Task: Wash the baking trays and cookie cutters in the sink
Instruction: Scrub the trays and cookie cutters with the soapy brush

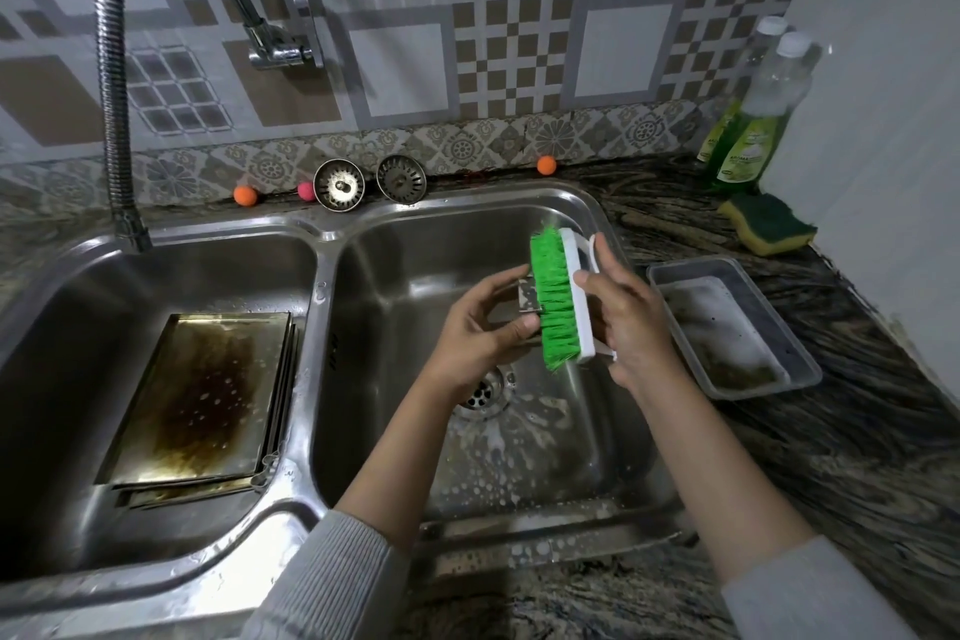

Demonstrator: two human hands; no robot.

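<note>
In the head view, a steel sink (pixel 322 244) with two bowls is seen from above. Over the right bowl, a small metal cookie cutter (pixel 530 297) is pinched in the left hand (pixel 480 327), between thumb and fingers. A brush (pixel 561 299) with green bristles and a white back is gripped in the right hand (pixel 631 327). The bristles are turned toward the cutter and are touching it. Below the hands, the drain (pixel 483 392) is seen, and soap foam is spread on the bowl's floor.

In the left bowl, a stack of baking trays (pixel 202 400) is laid flat. The top tray is stained dark brown in the middle and is dotted with water drops. A bent metal hose (pixel 115 83) is hung down at the back left of the sink, and a tap (pixel 275 48) is fixed to the tiled wall.

On the dark tabletop (pixel 857 431) to the right of the sink, a grey tray (pixel 732 322) with foam and dirt in it is set. Behind it, a yellow and green sponge (pixel 766 224) is laid, and two bottles of green soap (pixel 753 130) are stood in the corner. Along the back edge of the sink, two round metal strainers (pixel 370 182) are leaned against the wall, with small orange and pink balls (pixel 245 195) near them.
</note>
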